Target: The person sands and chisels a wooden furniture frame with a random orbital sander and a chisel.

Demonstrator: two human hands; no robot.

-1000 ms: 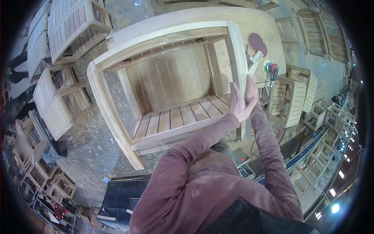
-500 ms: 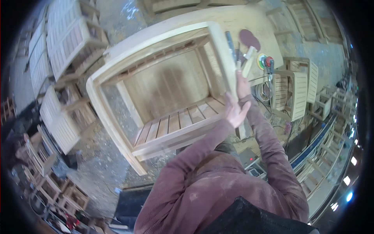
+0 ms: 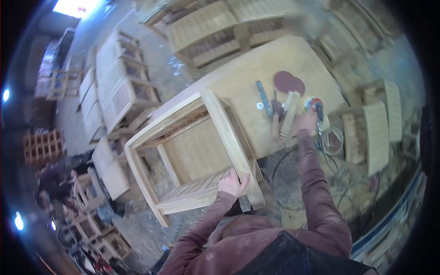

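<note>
A pale wooden armchair [image 3: 223, 133] with a slatted seat rests against the workbench [image 3: 293, 52]. My left hand [image 3: 233, 183] grips the chair frame at its near right corner, fingers over the edge and thumb apart. Over the bench's right side, my right hand [image 3: 306, 121] is blurred at an air sander [image 3: 313, 104] with a coloured disc and a hose; its fingers do not show clearly. Close by lie two round maroon sanding discs [image 3: 288, 83], a blue tool [image 3: 263, 93] and some wood strips [image 3: 289, 112].
A coiled hose [image 3: 333, 140] hangs at the bench's right edge, near slatted wooden pieces [image 3: 376, 137]. More slatted furniture [image 3: 114, 103] stands at the left and behind the bench. Another person [image 3: 57, 183] is at the far left among small wooden frames.
My right hand has left the chair and moved right to the sander. My left hand stays on the frame, now at its corner. The chair has been lowered and shifted off the tabletop.
</note>
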